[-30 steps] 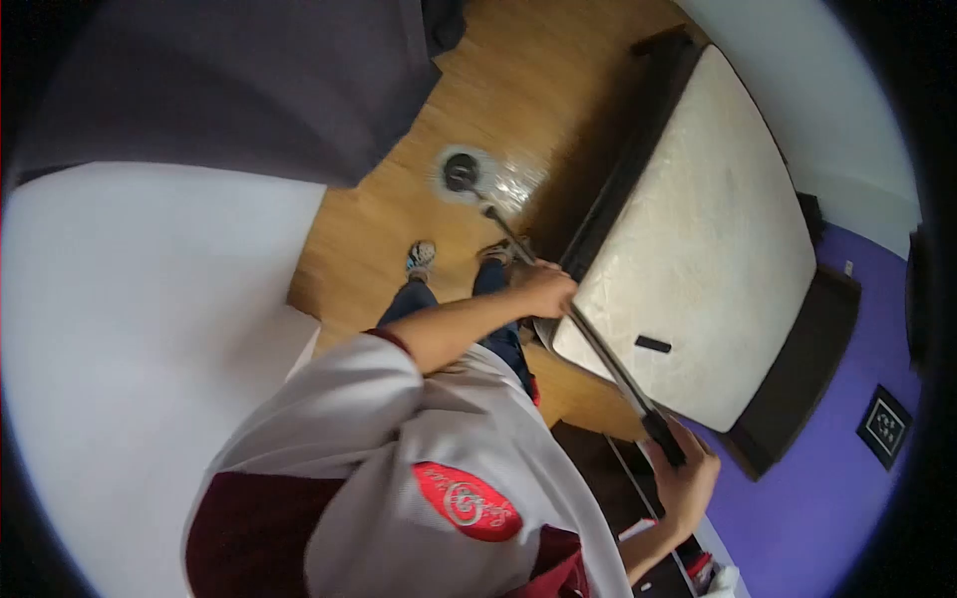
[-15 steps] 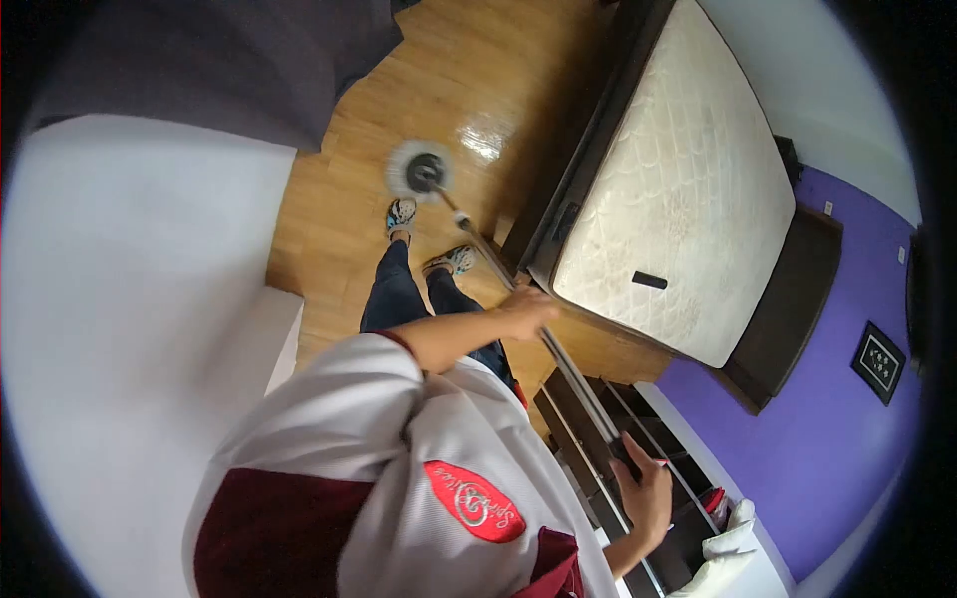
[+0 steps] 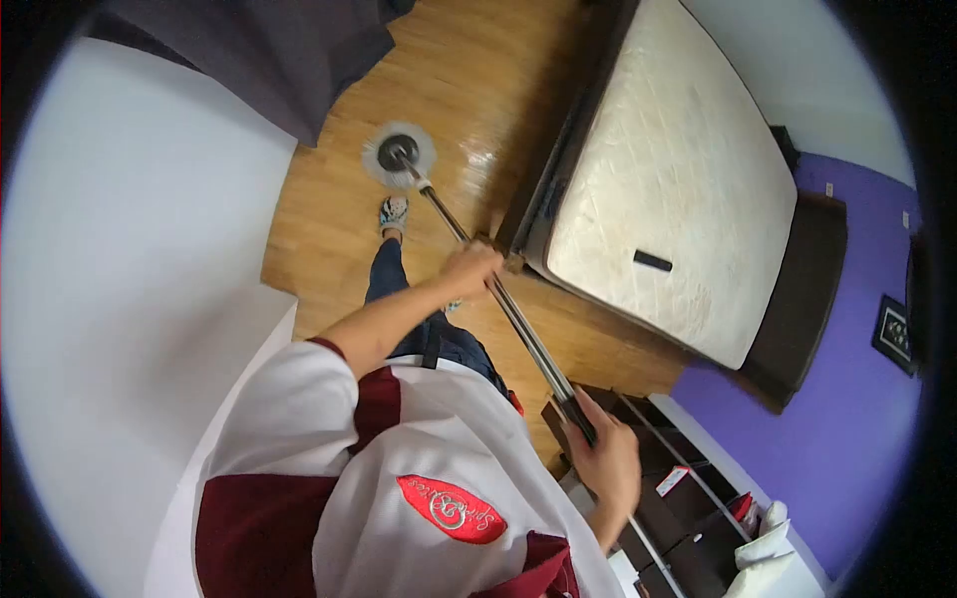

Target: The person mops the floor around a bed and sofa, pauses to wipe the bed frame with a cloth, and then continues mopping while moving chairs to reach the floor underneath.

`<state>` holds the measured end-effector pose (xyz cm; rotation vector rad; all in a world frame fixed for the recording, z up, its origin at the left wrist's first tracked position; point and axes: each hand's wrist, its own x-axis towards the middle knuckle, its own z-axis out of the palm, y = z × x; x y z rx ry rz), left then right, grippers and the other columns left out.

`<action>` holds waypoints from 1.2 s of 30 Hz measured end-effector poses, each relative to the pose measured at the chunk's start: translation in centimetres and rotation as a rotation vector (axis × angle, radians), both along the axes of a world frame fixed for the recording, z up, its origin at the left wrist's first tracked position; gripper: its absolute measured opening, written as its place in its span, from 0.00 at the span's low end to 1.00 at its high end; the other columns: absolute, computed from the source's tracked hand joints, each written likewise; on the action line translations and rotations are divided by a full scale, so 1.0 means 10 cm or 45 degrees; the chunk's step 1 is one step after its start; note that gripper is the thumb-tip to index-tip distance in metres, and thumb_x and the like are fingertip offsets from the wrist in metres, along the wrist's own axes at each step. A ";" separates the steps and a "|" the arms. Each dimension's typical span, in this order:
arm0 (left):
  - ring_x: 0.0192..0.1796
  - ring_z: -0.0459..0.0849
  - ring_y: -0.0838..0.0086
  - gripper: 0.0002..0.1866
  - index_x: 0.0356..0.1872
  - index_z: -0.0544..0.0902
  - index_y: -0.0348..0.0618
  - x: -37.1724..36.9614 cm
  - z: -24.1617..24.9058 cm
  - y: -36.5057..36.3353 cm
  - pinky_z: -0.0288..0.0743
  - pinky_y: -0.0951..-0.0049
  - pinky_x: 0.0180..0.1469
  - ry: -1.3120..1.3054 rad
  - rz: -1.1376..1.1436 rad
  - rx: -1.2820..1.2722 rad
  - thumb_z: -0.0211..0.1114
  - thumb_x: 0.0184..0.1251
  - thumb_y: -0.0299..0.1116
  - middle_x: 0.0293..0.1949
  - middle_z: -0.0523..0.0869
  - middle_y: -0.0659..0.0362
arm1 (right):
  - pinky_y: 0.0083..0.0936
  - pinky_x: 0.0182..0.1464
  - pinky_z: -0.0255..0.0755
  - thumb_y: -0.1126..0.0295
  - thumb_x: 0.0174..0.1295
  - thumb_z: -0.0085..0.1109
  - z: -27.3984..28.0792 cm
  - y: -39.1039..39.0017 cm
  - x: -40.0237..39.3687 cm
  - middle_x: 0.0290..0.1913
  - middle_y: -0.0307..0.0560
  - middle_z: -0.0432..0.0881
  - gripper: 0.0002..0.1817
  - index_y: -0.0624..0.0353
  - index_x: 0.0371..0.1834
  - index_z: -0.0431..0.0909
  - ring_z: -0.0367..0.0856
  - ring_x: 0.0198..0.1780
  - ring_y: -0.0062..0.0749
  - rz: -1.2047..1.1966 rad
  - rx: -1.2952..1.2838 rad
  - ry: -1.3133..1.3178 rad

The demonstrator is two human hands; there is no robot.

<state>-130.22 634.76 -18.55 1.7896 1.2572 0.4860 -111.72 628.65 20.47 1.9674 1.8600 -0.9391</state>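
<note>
Mop head (image 3: pixel 399 154): shifted nearer grey curtain (image 3: pixel 289 60), lies beyond both grips. Left hand (image 3: pixel 473 269): wrapped round mid-pole (image 3: pixel 528 339). Right hand (image 3: pixel 606 460): curled round upper end.

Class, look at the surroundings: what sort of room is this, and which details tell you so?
Most likely a bedroom: a bare mattress lies on a dark bed frame, a long dark curtain hangs nearby, and a framed picture is on the purple wall.
</note>
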 end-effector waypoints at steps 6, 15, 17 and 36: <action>0.62 0.74 0.57 0.15 0.43 0.82 0.52 0.91 -0.31 -0.33 0.70 0.52 0.58 0.064 0.005 0.145 0.71 0.52 0.36 0.48 0.81 0.57 | 0.37 0.52 0.76 0.69 0.63 0.64 -0.33 -0.87 0.57 0.51 0.68 0.82 0.25 0.55 0.65 0.76 0.82 0.53 0.60 -0.228 -0.038 -0.073; 0.55 0.78 0.56 0.13 0.38 0.81 0.50 1.13 0.33 -0.86 0.75 0.55 0.52 -0.166 -0.127 0.008 0.70 0.50 0.30 0.43 0.82 0.56 | 0.39 0.39 0.78 0.71 0.51 0.71 0.53 -1.05 0.34 0.35 0.66 0.83 0.29 0.58 0.60 0.81 0.86 0.39 0.57 -0.089 0.005 -0.176; 0.54 0.79 0.54 0.13 0.38 0.81 0.49 0.55 0.37 -1.21 0.76 0.55 0.49 -0.236 0.009 0.048 0.70 0.50 0.29 0.42 0.82 0.54 | 0.41 0.40 0.78 0.70 0.51 0.72 0.51 -1.07 0.06 0.37 0.65 0.84 0.29 0.54 0.60 0.81 0.86 0.40 0.56 0.065 -0.065 -0.110; 0.54 0.80 0.54 0.15 0.38 0.84 0.50 1.43 0.06 -2.40 0.76 0.51 0.49 -0.246 -0.471 -0.135 0.73 0.45 0.33 0.42 0.84 0.54 | 0.28 0.43 0.77 0.78 0.49 0.71 0.87 -2.24 0.00 0.41 0.61 0.87 0.28 0.60 0.58 0.82 0.90 0.39 0.37 -0.421 -0.060 -0.258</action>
